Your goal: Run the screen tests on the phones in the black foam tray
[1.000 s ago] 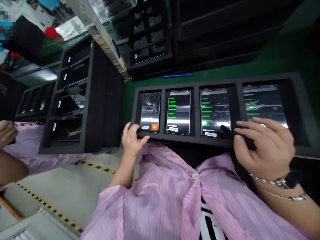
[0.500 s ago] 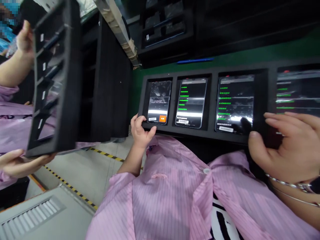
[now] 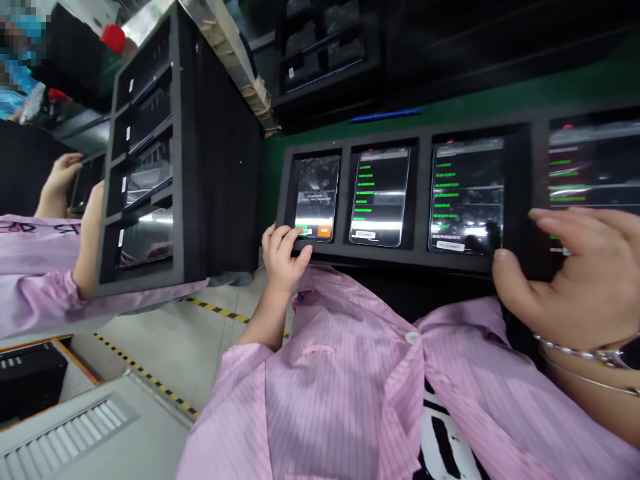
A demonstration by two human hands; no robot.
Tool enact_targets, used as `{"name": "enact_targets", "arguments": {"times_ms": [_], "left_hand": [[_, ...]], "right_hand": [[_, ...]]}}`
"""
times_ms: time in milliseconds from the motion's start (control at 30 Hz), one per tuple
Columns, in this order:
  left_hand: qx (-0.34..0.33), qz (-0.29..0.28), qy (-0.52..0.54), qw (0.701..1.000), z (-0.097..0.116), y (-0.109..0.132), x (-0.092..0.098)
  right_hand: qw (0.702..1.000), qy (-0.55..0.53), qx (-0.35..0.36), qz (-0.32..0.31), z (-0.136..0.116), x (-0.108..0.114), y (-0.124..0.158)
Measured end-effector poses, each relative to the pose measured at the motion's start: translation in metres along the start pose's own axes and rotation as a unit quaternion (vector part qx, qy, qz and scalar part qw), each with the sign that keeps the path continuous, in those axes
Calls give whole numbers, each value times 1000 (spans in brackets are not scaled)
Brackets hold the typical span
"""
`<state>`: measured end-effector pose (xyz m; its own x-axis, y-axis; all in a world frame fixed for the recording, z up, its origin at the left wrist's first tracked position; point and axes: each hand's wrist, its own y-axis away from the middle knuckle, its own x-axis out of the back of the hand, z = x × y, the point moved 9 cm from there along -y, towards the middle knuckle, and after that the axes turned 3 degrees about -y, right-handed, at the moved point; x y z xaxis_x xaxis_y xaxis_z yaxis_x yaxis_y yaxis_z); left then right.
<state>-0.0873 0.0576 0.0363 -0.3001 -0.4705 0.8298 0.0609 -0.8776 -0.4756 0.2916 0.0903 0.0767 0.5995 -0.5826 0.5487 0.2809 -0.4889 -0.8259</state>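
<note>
A black foam tray (image 3: pixel 425 200) lies before me, with lit phones in its slots. My left hand (image 3: pixel 283 257) is at its front left corner, fingers bent over the rim and thumb apart. A fingertip reaches the lower left of the leftmost phone (image 3: pixel 317 190), beside a green patch and an orange button. The second phone (image 3: pixel 379 193) and third phone (image 3: pixel 467 187) show green text lists. My right hand (image 3: pixel 585 283) rests open over the tray's right part, fingers stretched out, thumb near the third phone. It partly covers the rightmost phone (image 3: pixel 595 167).
On the left stands a stack of black foam trays (image 3: pixel 220 167). Beside it are a co-worker's hands (image 3: pixel 59 177) and pink sleeves. A blue pen (image 3: pixel 387 115) lies on the green surface behind my tray. Another phone tray (image 3: pixel 325 73) stands farther back.
The co-worker's tray has moved onto the stack's near side, and their hands have shifted. My left fingers have reached onto the leftmost phone, where a green patch now shows. My right hand has barely moved.
</note>
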Motion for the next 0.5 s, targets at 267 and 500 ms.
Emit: {"name": "enact_targets", "arguments": {"times_ms": [267, 500], "left_hand": [[-22, 38, 0, 999, 4, -3, 5], [-35, 41, 9, 998, 7, -3, 6]], "right_hand": [[999, 0, -28, -22, 4, -4, 8], [998, 9, -48, -47, 4, -8, 9]]}}
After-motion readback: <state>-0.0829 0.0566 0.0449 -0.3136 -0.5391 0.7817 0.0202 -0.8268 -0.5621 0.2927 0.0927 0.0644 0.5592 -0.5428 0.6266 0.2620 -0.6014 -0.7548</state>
